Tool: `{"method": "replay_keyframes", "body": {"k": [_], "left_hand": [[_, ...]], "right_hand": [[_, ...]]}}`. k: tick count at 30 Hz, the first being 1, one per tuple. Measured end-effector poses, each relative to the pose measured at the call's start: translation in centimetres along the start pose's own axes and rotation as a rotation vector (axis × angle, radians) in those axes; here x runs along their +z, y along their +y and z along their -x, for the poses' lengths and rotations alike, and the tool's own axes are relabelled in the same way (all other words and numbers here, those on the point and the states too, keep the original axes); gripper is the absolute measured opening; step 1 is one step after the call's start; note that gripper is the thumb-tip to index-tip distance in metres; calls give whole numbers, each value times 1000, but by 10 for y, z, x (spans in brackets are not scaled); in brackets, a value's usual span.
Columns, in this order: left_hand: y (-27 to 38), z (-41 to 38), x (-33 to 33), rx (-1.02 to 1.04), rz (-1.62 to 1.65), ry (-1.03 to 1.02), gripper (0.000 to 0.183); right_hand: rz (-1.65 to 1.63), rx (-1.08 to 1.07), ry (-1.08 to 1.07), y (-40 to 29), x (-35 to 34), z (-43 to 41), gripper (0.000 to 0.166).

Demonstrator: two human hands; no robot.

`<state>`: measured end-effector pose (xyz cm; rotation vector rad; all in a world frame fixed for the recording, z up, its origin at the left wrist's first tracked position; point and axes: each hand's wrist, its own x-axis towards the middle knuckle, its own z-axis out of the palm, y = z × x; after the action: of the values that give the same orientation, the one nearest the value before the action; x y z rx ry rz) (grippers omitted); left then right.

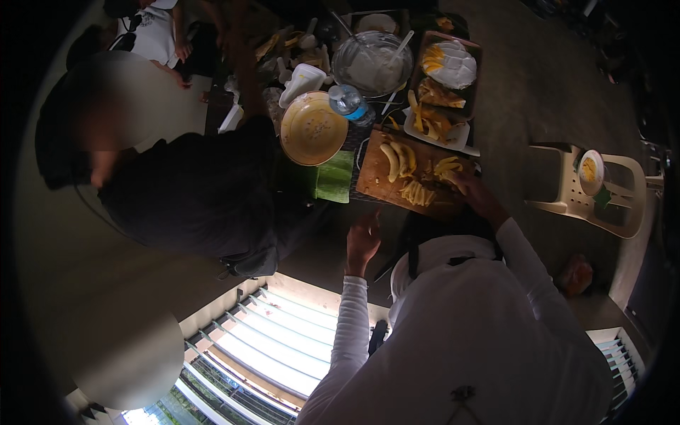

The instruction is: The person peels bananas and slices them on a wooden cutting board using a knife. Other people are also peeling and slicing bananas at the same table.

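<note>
A wooden cutting board (390,178) lies at the near edge of the table before me. Peeled bananas (398,159) rest on its left part, and thin yellow strips of cut fruit (417,193) form a pile near its front edge. My right hand (472,190) reaches over the board's right end, beside more yellow fruit pieces (448,167); shadow hides its fingertips, so its grip is unclear. Off the table's front edge, my left hand (364,235) is raised, fingers partly curled and one pointing towards the board. Nothing plainly shows in it.
Behind the board, a foam tray (461,139) holds peels. A cream-covered cake (457,69) with yellow slices, a mixing bowl (353,64), a water bottle (348,103) and a yellowish bowl (308,135) crowd the table. A person in dark clothes (196,191) stands close left; a plastic chair (627,204) is right.
</note>
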<state>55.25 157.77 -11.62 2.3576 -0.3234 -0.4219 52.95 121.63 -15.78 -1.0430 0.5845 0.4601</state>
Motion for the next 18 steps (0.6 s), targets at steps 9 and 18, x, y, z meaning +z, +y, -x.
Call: {"method": "replay_keyframes", "body": {"k": [9, 18], "left_hand": [[-6, 31, -25, -296, 98, -35, 39], [-43, 19, -12, -506, 444, -82, 36]], "right_hand": [[158, -131, -10, 8, -5, 0, 46], [726, -187, 141, -13, 39, -60, 46]]}}
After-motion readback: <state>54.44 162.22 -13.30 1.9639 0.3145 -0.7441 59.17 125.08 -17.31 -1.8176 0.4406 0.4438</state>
